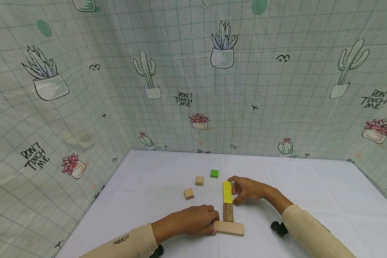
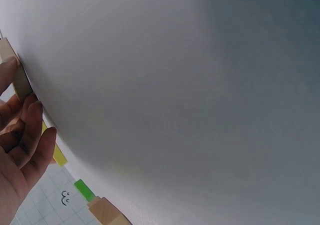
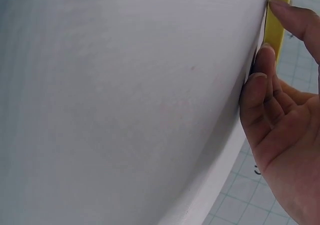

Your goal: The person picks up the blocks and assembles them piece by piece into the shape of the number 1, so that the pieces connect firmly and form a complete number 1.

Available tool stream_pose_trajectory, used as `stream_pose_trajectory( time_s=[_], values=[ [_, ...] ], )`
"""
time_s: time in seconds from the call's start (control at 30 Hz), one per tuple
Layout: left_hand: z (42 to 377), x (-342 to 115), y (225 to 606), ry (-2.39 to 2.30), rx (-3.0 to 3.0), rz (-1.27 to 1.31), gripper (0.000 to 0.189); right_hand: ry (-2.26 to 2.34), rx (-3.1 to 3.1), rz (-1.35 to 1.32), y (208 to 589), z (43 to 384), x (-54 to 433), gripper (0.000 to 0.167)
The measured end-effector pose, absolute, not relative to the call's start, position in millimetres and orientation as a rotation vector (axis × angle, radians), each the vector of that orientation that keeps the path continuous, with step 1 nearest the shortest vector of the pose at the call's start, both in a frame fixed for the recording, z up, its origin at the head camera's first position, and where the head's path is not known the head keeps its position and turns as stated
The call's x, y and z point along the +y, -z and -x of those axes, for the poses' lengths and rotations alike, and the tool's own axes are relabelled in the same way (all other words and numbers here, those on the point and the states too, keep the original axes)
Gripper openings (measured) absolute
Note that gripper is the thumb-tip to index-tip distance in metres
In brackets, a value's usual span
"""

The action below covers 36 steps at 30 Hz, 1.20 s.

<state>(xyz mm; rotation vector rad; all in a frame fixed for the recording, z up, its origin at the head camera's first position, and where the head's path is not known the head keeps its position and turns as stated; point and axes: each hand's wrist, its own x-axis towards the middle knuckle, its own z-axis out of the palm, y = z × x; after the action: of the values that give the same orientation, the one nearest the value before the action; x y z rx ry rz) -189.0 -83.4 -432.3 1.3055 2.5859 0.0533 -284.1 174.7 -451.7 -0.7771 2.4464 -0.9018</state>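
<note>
The table (image 1: 309,200) is white and flat, and a yellow block (image 1: 227,192) lies on it, with a streaky brown block (image 1: 228,213) joined end to end on the near side of the yellow one. Nearer still than the yellow block, a long pale block (image 1: 229,228) lies crossways by the brown one's end. A little green block (image 1: 214,173) sits to the yellow block's far left, and two small pale blocks (image 1: 199,180) sit to its left, apart from each other.

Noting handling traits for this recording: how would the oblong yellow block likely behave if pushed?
The oblong yellow block should probably slide rather than roll, given its flat faces. Its straight edges suggest stiffness. Pushed endwise toward the brown wood-grained block lined up with it, it would likely nudge that.
</note>
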Motion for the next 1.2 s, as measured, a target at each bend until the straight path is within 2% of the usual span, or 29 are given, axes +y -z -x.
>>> stream_pose_trajectory(
  time_s=[0.63, 0.97, 1.2],
  values=[
    [190.3, -85.7, 436.6, -0.053, 2.578, -1.319, 0.036, 0.908, 2.437, 0.770, 452.2, 284.3, 174.6, 0.081],
    [191.2, -85.9, 436.8, -0.055, 2.581, -1.344, 0.036, 0.864, 2.483, 0.769, 451.2, 286.8, 177.8, 0.075],
    [191.7, -86.4, 437.2, -0.041, 2.581, -1.360, 0.035, 0.869, 2.536, 0.818, 451.4, 288.6, 179.4, 0.062]
  ],
)
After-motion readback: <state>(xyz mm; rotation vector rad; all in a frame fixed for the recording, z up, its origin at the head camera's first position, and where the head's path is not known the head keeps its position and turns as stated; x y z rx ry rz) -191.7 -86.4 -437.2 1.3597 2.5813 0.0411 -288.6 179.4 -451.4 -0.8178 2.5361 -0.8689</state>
